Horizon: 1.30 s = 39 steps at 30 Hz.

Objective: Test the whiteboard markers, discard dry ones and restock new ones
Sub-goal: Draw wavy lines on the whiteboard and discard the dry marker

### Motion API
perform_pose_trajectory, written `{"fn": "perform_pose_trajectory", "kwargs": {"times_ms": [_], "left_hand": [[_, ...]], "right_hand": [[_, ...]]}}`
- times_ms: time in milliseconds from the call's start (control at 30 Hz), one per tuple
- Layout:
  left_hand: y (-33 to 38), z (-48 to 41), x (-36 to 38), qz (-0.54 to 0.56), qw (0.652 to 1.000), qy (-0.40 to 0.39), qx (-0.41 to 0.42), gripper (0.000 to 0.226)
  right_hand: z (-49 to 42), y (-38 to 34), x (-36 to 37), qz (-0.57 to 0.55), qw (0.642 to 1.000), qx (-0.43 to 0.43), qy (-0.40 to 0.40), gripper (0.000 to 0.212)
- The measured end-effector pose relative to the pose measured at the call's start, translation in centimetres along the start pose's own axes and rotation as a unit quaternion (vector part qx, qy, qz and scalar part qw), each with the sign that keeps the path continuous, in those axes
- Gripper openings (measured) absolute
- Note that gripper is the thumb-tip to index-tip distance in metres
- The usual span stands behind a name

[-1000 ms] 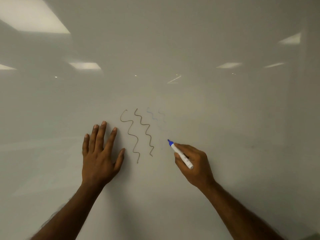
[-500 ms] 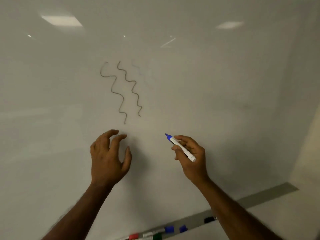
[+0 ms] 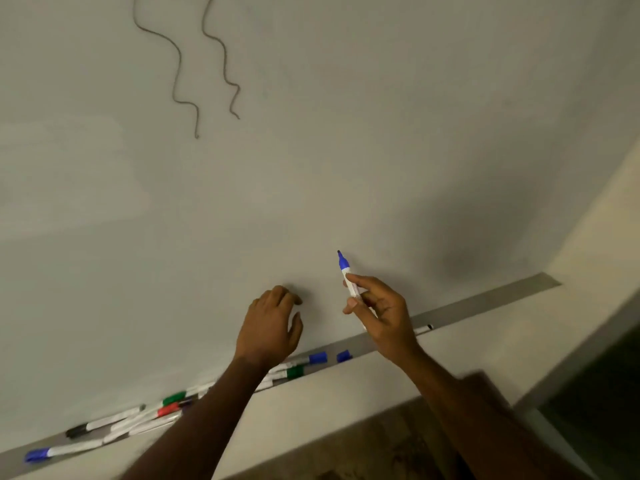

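- Currently my right hand (image 3: 381, 313) pinches an uncapped blue whiteboard marker (image 3: 347, 275), with thumb and fingers clamped round its white barrel.
- The marker stands nearly upright with its dark tip at the top, leaning slightly left. It is in front of the whiteboard (image 3: 381, 133), and I cannot tell whether the tip touches the surface.
- My left hand (image 3: 270, 327) is just to the left of the right one and holds nothing. Its fingers curl loosely toward the board and the thumb stands apart from them.
- Two brownish wavy lines (image 3: 178, 64) run down the upper left of the board side by side, well above both hands.
- A grey marker tray (image 3: 485, 303) runs along the bottom edge of the board below my hands, rising toward the right.
- In the tray near my left wrist lie a blue-capped marker (image 3: 311, 359) and a green-capped marker (image 3: 294, 372), close together.
- A loose blue cap (image 3: 343, 356) sits just to the right of them.
- Further left, partly behind my left forearm, a second green-capped marker (image 3: 175, 398), a red-capped marker (image 3: 168, 409) and a black-capped marker (image 3: 76, 431) lie bunched with other white barrels.
- At the far left end of the tray lies another blue-capped marker (image 3: 36, 455), apart from that bunch.
- Just to the right of my right hand, a black-ended marker (image 3: 424, 329) lies alone in the tray.
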<state>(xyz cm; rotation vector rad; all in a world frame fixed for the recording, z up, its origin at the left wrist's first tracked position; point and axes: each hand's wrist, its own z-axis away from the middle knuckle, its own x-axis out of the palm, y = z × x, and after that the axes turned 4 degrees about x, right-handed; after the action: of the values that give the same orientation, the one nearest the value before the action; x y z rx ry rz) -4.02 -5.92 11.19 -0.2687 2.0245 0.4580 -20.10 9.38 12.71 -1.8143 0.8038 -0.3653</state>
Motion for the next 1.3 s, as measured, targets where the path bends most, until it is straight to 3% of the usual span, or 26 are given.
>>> {"fn": "perform_pose_trajectory", "kwargs": {"times_ms": [200, 333, 433, 733, 867, 1067, 1300], "left_hand": [[1.2, 0.0, 6.5, 0.038, 0.989, -0.139, -0.03, 0.026], [2.3, -0.5, 10.4, 0.015, 0.962, -0.265, -0.069, 0.03], [3.1, -0.2, 13.2, 0.013, 0.949, -0.308, -0.068, 0.03], [4.8, -0.1, 17.7, -0.009, 0.941, -0.335, -0.053, 0.034], [5.3, 0.3, 18.3, 0.001, 0.949, -0.308, -0.064, 0.026], [5.1, -0.4, 18.5, 0.063, 0.963, -0.25, -0.075, 0.026], [5.7, -1.2, 16.5, 0.193, 0.956, -0.214, -0.061, 0.026]], "right_hand": [[3.1, 6.9, -1.7, 0.087, 0.987, 0.134, 0.0, 0.032], [4.8, 10.1, -2.5, 0.144, 0.968, 0.205, -0.016, 0.035], [5.8, 11.7, -3.1, 0.164, 0.954, 0.253, 0.001, 0.031], [7.3, 12.9, -5.2, 0.216, 0.927, 0.307, -0.003, 0.024], [7.6, 12.9, -6.2, 0.233, 0.921, 0.313, -0.013, 0.024], [7.8, 13.0, -7.0, 0.248, 0.92, 0.303, -0.022, 0.025], [7.1, 12.7, -7.6, 0.237, 0.932, 0.273, -0.017, 0.022]]}}
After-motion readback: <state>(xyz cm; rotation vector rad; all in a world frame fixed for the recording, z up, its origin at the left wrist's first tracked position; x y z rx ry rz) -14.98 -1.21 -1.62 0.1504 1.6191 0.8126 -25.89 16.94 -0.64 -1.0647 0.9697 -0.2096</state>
